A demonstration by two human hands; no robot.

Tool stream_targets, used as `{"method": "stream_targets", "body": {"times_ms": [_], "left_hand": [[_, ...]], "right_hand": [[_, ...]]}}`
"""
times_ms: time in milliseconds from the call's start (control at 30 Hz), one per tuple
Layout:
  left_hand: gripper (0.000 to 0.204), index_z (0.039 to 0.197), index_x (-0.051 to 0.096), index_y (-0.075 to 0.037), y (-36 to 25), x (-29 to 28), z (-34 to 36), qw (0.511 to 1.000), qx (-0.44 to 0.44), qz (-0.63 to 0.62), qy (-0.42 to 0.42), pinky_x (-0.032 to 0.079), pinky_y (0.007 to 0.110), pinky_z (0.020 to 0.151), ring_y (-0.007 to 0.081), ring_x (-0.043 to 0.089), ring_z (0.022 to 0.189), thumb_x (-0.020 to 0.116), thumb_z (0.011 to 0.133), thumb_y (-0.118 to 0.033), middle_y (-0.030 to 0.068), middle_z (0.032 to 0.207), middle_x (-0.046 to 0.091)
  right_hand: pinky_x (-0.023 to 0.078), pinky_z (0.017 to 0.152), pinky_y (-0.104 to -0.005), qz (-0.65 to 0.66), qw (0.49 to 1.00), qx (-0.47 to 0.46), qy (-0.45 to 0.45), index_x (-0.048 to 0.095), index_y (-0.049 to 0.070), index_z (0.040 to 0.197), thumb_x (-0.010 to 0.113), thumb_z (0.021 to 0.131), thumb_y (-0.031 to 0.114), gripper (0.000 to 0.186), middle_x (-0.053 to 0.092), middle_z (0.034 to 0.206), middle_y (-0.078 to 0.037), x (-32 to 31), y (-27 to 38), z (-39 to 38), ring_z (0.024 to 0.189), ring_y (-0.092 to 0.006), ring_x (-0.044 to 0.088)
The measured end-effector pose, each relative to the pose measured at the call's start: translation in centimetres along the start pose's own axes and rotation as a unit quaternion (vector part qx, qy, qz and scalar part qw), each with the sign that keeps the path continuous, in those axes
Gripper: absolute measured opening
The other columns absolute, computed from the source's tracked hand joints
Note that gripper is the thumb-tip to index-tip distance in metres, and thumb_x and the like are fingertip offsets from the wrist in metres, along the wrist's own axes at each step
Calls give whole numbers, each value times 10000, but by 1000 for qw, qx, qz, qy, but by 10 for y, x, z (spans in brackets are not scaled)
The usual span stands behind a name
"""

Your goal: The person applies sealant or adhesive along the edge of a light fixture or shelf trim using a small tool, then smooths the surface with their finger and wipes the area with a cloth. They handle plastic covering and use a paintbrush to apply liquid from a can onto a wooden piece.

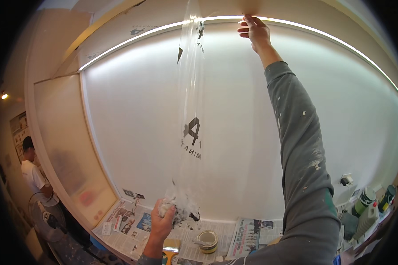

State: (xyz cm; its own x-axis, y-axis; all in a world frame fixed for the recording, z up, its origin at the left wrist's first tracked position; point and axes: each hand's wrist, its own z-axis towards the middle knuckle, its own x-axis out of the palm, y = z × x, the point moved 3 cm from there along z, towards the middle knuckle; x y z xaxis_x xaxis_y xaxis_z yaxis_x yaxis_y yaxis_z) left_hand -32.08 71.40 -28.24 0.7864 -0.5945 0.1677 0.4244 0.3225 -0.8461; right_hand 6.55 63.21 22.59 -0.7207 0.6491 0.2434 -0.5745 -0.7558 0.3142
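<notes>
My left hand (pixel 162 223) is low, near the newspaper-covered surface, with its fingers closed round a crumpled bunch of clear plastic film (pixel 191 101). A long strip of this film, printed with dark marks, hangs from the panel overhead down to that hand. My right arm is stretched up, in a grey sleeve spotted with white paint. At the glowing light strip (pixel 225 18) under the overhead panel (pixel 292 11), my right hand (pixel 257 34) has thumb and fingertips pinched together. Whatever lies between those fingertips is too small to tell.
Newspapers (pixel 132 234) cover the surface below the white wall (pixel 239 123). An open tin (pixel 208 240) and a wide paintbrush (pixel 171 248) sit on them. Bottles (pixel 367 218) stand at right, near a plugged-in adapter (pixel 346 180). Another person (pixel 33 176) is at far left, by a fan (pixel 48 216).
</notes>
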Motion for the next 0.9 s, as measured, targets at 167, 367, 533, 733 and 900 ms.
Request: {"method": "stream_targets", "body": {"times_ms": [167,367,533,733,900], "left_hand": [[148,1107,582,-40,2,0,-1,1000,-4,-12,-8,439,193,691,29,520,783,604,963,-64,-36,895,592],[166,1123,584,-31,1,0,-3,1000,-4,6,-20,451,204,707,41,536,794,590,959,-61,-25,911,604],[175,1119,585,-27,-1,0,-10,998,-10,-13,-54,461,219,726,52,550,807,597,947,-52,-17,916,613],[139,1078,600,-40,0,-7,-17,999,-6,-14,-37,459,217,724,51,547,804,607,940,-50,-20,909,617],[121,1055,607,-44,2,-3,-15,1000,-14,-23,10,451,214,716,49,538,796,611,935,-49,-28,894,609]], "right_hand": [[562,538,-312,20,999,24,-41,631,33,942,506,1022,241,256,637,814,-73,-1,-15,4,648,-199,683],[541,510,-299,-30,997,48,-52,618,42,945,516,979,224,211,611,777,-66,-24,-22,-18,611,-181,654],[534,488,-289,-65,996,63,-26,646,1,944,514,970,189,232,603,713,-63,-52,-14,-48,557,-167,637],[506,488,-276,-215,966,110,88,652,8,847,524,962,181,244,617,690,-46,-72,-8,-85,542,-146,617],[545,606,-295,-190,975,78,81,716,-17,1009,526,994,209,296,676,825,-75,-85,4,-126,740,-138,653]]}}
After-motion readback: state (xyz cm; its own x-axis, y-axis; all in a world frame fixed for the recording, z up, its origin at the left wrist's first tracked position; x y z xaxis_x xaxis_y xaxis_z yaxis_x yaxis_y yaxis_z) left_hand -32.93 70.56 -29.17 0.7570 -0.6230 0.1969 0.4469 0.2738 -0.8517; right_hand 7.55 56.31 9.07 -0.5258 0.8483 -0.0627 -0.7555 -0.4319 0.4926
